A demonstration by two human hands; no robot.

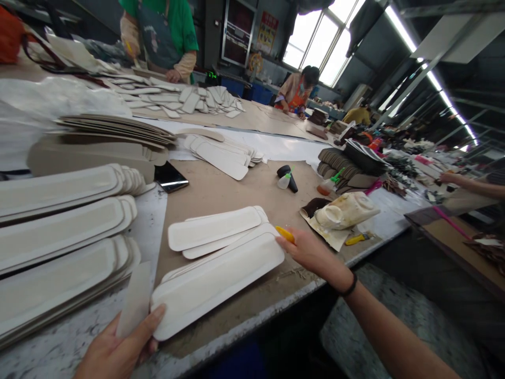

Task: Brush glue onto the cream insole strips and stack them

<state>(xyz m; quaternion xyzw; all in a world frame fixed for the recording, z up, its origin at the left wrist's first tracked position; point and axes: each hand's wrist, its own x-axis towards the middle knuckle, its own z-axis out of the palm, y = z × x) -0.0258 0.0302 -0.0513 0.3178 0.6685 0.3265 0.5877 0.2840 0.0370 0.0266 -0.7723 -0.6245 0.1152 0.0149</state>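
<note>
My left hand (124,339) is closed on the near left corner of a long white panel (221,281) with rounded corners, its thumb on top. A flat pale strip (136,297) rises from the same hand, beside the panel. At the panel's far right end, my right hand (305,250) is closed round a yellow-handled tool (284,234); the tool's working end is hidden. Its fingertips touch or nearly touch the panel's edge. More panels lie partly under this one, and a small fanned stack of white panels (215,229) rests just behind it.
Stacks of cream panels (59,231) fill the left side. A black phone (171,176), a small glue bottle (284,181), a stained plastic container (347,210) and a yellow cutter (357,239) lie around the brown work sheet. Co-workers (165,42) stand across the table.
</note>
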